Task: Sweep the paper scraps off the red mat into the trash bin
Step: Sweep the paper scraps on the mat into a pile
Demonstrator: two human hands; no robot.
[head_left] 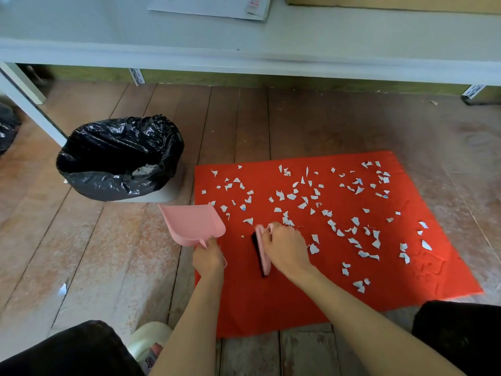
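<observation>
A red mat (271, 294) lies on the wooden floor, strewn with several white paper scraps (328, 213) across its far and right parts. My left hand (208, 258) grips the handle of a pink dustpan (193, 223), which is lifted at the mat's left edge. My right hand (286, 246) holds a pink hand brush (261, 251) with black bristles, set on the mat just right of the dustpan. A trash bin (119, 158) lined with a black bag stands left of the mat, with some paper inside.
A white table (244, 58) spans the back, its leg (32, 107) close to the bin. A stray scrap (63, 289) lies on the floor at left. My knees (67, 351) and a white shoe (147, 341) are at the bottom edge.
</observation>
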